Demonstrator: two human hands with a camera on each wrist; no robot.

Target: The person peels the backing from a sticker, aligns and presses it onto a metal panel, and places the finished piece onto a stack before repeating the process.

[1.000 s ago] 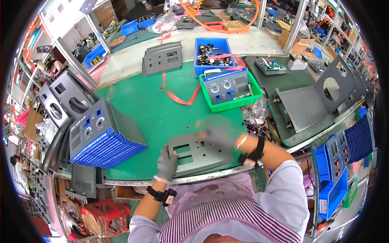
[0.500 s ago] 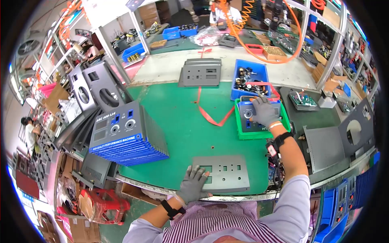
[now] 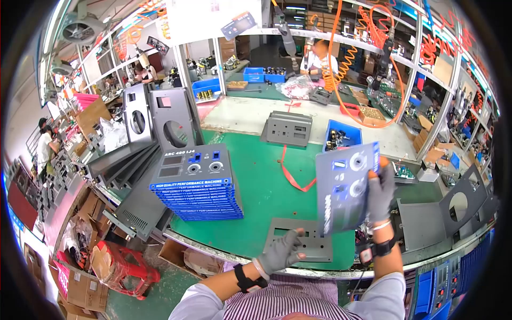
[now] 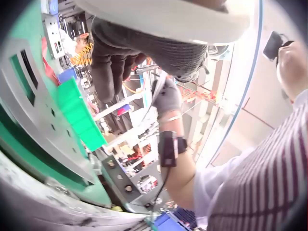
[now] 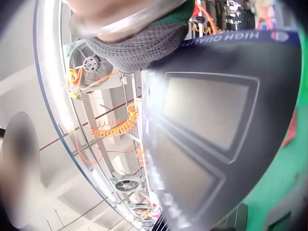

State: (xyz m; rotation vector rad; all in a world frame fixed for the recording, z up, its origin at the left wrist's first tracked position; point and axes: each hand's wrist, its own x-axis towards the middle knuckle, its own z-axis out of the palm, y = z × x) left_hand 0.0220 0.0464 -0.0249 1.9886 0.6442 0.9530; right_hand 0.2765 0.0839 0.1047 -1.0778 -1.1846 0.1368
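Observation:
My right hand [image 3: 380, 200], in a grey glove with bare fingertips, grips a printed front panel [image 3: 341, 186] by its right edge. The panel is lifted and tilted over the bench; its two windows [image 5: 207, 110] fill much of the right wrist view. Below it on the green mat lies a bare grey panel [image 3: 314, 248] with cut-outs, partly covered by my left hand and the lifted panel. My gloved left hand [image 3: 281, 252] hovers at the bare panel's left part, fingers loosely bent with nothing in them. In the left wrist view, its fingers [image 4: 108, 72] hang down.
A stack of printed panels [image 3: 197, 197] stands on the left of the mat. Behind are more grey panels [image 3: 288, 128] and a blue bin [image 3: 344, 136] of parts. The green tray [image 4: 82, 115] shows in the left wrist view. Bent grey covers [image 3: 426, 218] lie on the right.
My right hand reached to the green tray, took hold of the printed panel there and brought it back towards me. My left hand rose off the bare panel. The head view has shifted.

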